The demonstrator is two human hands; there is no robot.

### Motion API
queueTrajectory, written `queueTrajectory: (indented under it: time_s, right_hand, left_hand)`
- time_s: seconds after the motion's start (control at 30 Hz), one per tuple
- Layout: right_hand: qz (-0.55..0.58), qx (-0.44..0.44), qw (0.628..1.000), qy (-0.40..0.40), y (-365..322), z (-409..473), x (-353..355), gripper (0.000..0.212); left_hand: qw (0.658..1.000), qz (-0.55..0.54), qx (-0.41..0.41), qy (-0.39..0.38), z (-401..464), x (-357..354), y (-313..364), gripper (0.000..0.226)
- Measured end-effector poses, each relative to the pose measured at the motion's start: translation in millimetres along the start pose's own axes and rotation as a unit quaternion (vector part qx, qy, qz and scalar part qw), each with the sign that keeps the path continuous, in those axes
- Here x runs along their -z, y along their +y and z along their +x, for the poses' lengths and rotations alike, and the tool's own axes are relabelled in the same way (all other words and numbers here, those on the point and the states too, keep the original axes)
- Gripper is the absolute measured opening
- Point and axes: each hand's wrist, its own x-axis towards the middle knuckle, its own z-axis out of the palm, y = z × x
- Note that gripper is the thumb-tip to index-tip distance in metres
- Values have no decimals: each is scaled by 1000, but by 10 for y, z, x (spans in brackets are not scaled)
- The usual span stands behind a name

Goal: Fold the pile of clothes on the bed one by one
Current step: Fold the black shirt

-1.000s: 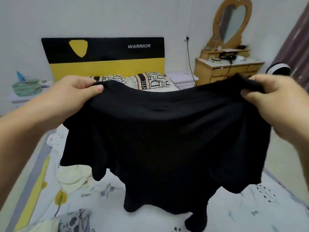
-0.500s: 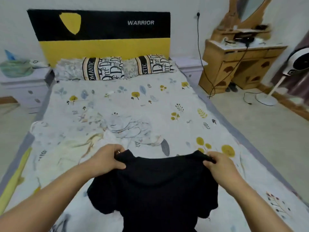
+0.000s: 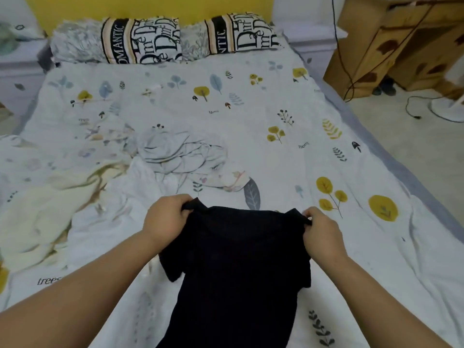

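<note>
- Broadly, a bed (image 3: 288, 116) fills most of the view, covered by a pale sheet printed with yellow trees, grey leaves and the word "trees".
- Two pillows (image 3: 140, 41) with bold black lettering lie side by side at the head of the bed, against a yellow headboard (image 3: 150, 7).
- At the upper right stands a wooden dresser (image 3: 401, 46) on the floor beside the bed, with a black cable (image 3: 349, 71) hanging down in front of it.
- A pile of pale clothes (image 3: 75, 187) lies crumpled on the near left part of the bed, cream and white pieces tangled together, just left of the arms.
- A black shirt (image 3: 238, 267) lies spread on the near edge of the bed, collar end away from the person, short sleeves out to both sides, its lower part running out of view at the bottom.
- The left hand (image 3: 165, 217) grips the shirt's left shoulder corner, fingers (image 3: 184, 200) curled tight over a small bunch of cloth.
- The right hand (image 3: 322, 232) pinches the right shoulder corner, fingers closed on the fabric edge.
- Both hands are near the bed; whether they touch it I cannot tell.
</note>
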Motion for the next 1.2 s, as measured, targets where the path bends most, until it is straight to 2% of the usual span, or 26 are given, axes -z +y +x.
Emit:
queueTrajectory:
  time_s: [0.1,0.13,0.2,0.23,0.27,0.33,0.4,0.43,0.5,0.53,0.57,0.67,0.8,0.87,0.9,0.97,1.03,1.07,1.1,1.17,1.2]
  right_hand:
    - [14,8,1000,10,28,389,-194,24]
    - [16,6,1000,6,47,487,-274,26]
    - [14,-30,999,-22,144,644,-471,43]
    - [20,-62,997,-40,221,699,-577,56]
    - [23,-92,994,-53,300,735,-682,68]
    - [-4,-131,990,-58,417,723,-856,81]
    - [-63,-144,986,-50,494,657,-1000,83]
    - [-94,-135,985,-48,513,620,-1055,78]
    - [-125,-95,986,-49,562,620,-1110,49]
    - [-117,-77,989,-45,586,645,-1093,35]
    - [-102,-67,992,-32,616,683,-1046,29]
    - [-56,-70,993,72,717,855,-801,34]
    - [-39,-151,982,109,800,1033,-637,42]
    - [-70,-139,976,155,702,1008,-714,48]
    - [-88,-88,977,173,624,938,-806,50]
    - [-147,77,976,141,536,761,-1077,54]
    - [-270,183,945,32,573,624,-1297,62]
    - [-335,184,924,-27,654,619,-1340,66]
    - [-367,148,915,-76,758,648,-1328,68]
    - [-365,44,922,-120,921,743,-1213,68]
    - [-356,21,926,-126,948,769,-1152,67]
  left_hand:
    - [999,-23,35,24,292,-260,-31,14]
    - [998,-37,56,17,374,-347,-42,24]
    - [993,-40,104,-48,508,-557,-106,64]
    - [989,-8,118,-91,547,-674,-153,80]
    - [984,39,124,-120,568,-792,-214,87]
    - [977,108,138,-123,557,-993,-359,77]
    - [973,126,156,-116,523,-1130,-494,63]
    - [972,132,154,-119,505,-1176,-553,56]
    - [978,130,124,-105,498,-1230,-664,39]
    - [985,112,107,-82,509,-1224,-698,30]
    - [990,94,94,-47,532,-1206,-730,24]
    - [989,85,96,73,651,-1073,-843,22]
    - [975,143,126,110,734,-981,-899,30]
    - [975,171,76,122,700,-1074,-843,41]
    - [977,176,21,122,663,-1150,-792,47]
    - [972,197,-94,90,572,-1319,-702,55]
    - [958,250,-143,-14,474,-1465,-695,62]
    - [950,275,-136,-66,442,-1519,-744,63]
    - [945,286,-105,-122,430,-1559,-821,63]
    - [935,286,-30,-208,451,-1557,-910,65]
    - [930,289,-19,-224,466,-1539,-897,66]
